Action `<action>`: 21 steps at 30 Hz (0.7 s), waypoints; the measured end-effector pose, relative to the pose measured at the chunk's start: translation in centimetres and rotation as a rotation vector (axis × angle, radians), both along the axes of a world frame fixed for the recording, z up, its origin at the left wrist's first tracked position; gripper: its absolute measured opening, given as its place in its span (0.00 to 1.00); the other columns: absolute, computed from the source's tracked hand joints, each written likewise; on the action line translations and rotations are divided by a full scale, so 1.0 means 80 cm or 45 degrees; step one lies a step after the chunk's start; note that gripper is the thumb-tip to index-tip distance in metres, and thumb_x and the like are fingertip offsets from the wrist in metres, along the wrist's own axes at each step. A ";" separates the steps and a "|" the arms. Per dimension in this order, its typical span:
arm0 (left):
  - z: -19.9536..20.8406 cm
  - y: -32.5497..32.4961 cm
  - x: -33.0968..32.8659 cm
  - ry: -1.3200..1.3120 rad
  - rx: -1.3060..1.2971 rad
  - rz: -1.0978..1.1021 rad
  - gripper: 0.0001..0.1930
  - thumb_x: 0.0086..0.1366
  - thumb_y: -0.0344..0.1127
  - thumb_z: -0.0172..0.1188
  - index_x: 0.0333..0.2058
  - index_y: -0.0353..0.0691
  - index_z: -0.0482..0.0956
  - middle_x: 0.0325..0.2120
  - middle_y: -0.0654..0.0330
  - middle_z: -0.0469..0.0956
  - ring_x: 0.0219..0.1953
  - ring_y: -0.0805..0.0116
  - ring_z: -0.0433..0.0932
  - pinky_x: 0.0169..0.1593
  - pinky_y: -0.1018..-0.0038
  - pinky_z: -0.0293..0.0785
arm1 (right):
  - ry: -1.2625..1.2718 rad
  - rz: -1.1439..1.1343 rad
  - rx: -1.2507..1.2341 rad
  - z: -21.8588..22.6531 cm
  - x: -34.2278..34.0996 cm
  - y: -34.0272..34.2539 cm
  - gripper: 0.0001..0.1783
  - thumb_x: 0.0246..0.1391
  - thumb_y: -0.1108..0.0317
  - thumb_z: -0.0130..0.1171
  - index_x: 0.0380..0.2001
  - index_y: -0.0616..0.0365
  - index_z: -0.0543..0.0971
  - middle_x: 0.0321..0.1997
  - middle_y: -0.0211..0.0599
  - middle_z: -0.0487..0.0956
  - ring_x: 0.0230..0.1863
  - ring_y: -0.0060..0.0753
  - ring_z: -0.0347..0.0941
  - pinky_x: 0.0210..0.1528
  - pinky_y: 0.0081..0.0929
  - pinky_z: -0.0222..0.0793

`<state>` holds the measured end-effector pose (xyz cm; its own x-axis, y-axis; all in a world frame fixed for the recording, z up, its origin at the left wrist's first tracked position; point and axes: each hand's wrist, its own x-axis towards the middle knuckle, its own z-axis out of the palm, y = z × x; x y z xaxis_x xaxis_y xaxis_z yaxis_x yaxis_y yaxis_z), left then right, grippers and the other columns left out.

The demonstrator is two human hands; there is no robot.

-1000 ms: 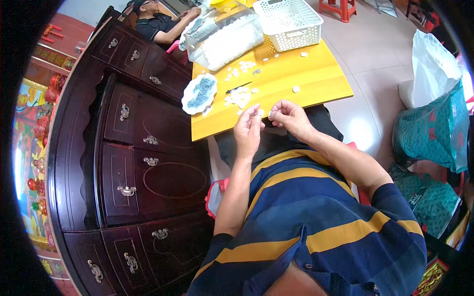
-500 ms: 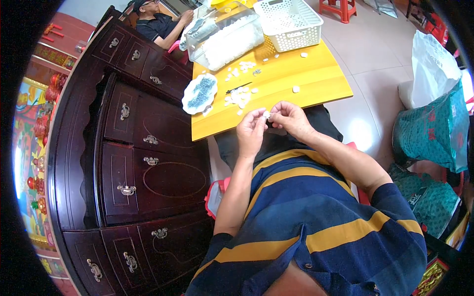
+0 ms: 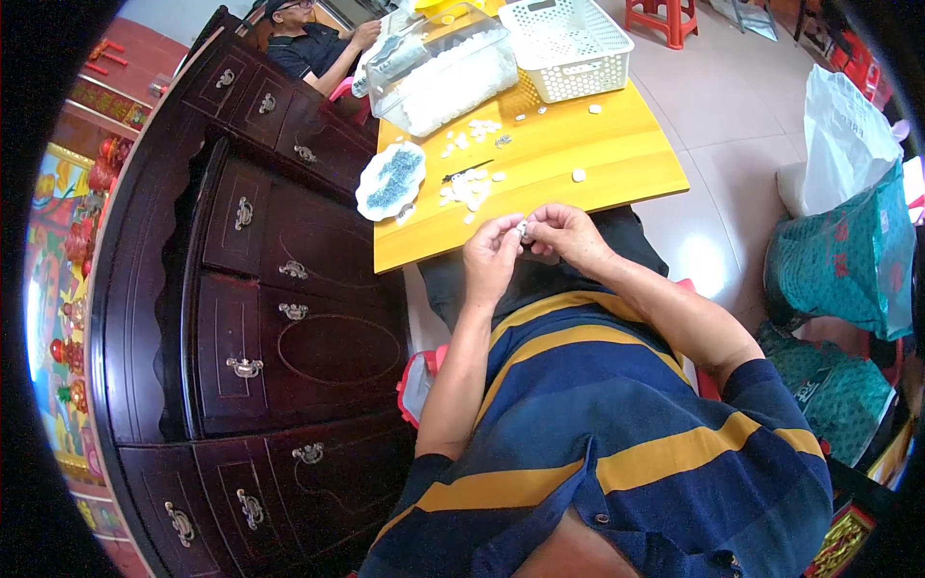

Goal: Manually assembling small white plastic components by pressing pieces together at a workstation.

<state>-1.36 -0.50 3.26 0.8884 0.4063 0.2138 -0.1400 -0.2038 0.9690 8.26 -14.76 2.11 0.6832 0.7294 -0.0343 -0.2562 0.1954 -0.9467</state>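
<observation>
We find the small whitish piece [image 3: 523, 230] right at the fingertips, in the gap where the two hands meet, just off the near edge of the yellow table [image 3: 617, 169]. Taking that piece as the centre of our clock, the left hand [image 3: 492, 253] sits between seven and eight, its thumb and forefinger clamped on the piece. The right hand [image 3: 567, 234] sits at three o'clock with fingers curled and its tips against the piece's other side — whether they pinch it or only press, we cannot tell. Much of the piece is hidden by the fingers, so its exact shape escapes us.

On the table, near the hands at ten o'clock, we see loose pale pieces [image 3: 472, 190], with a slim black tool [image 3: 467, 171] just beyond them. One rounded piece [image 3: 578, 175] lies alone between one and two. Farther toward ten stands a scalloped dish [image 3: 370, 204] of blue-grey bits. At eleven is a clear bin [image 3: 388, 108] heaped with white material; just past twelve, touching or nearly so, a white perforated basket [image 3: 590, 81].

Well apart at three o'clock we note a green bag [image 3: 838, 265] — and at eight, a dark wooden cabinet [image 3: 332, 395].
</observation>
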 end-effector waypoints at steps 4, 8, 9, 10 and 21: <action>-0.004 0.001 0.001 0.011 0.067 0.008 0.12 0.66 0.22 0.59 0.47 0.30 0.80 0.34 0.61 0.81 0.29 0.79 0.76 0.36 0.82 0.76 | 0.072 0.039 -0.009 -0.002 0.000 0.002 0.07 0.62 0.67 0.61 0.37 0.60 0.80 0.32 0.31 0.83 0.30 0.18 0.77 0.34 0.17 0.74; 0.007 -0.012 0.002 -0.035 0.185 0.056 0.14 0.63 0.23 0.63 0.48 0.30 0.79 0.35 0.61 0.80 0.30 0.79 0.77 0.36 0.80 0.77 | 0.207 -0.004 -0.009 0.000 -0.003 0.005 0.07 0.63 0.65 0.61 0.36 0.56 0.80 0.29 0.25 0.81 0.26 0.13 0.71 0.29 0.12 0.67; 0.014 -0.017 0.002 -0.015 0.288 0.085 0.16 0.61 0.23 0.65 0.48 0.30 0.79 0.34 0.61 0.80 0.30 0.78 0.78 0.36 0.79 0.78 | 0.210 -0.007 -0.011 -0.003 -0.001 0.004 0.07 0.63 0.65 0.61 0.36 0.56 0.80 0.29 0.25 0.81 0.26 0.13 0.71 0.29 0.12 0.67; 0.019 -0.021 0.001 -0.013 0.287 0.086 0.16 0.61 0.23 0.65 0.48 0.30 0.79 0.34 0.61 0.80 0.30 0.78 0.78 0.36 0.79 0.78 | 0.207 -0.025 0.014 -0.004 0.001 0.004 0.07 0.63 0.65 0.62 0.36 0.57 0.80 0.29 0.25 0.80 0.25 0.13 0.70 0.29 0.12 0.66; 0.018 -0.020 -0.003 -0.131 0.972 0.245 0.17 0.54 0.28 0.69 0.43 0.37 0.82 0.31 0.55 0.79 0.27 0.62 0.81 0.33 0.70 0.77 | 0.364 0.047 0.031 -0.006 -0.001 0.005 0.09 0.63 0.62 0.61 0.32 0.53 0.79 0.28 0.25 0.80 0.24 0.14 0.69 0.26 0.14 0.64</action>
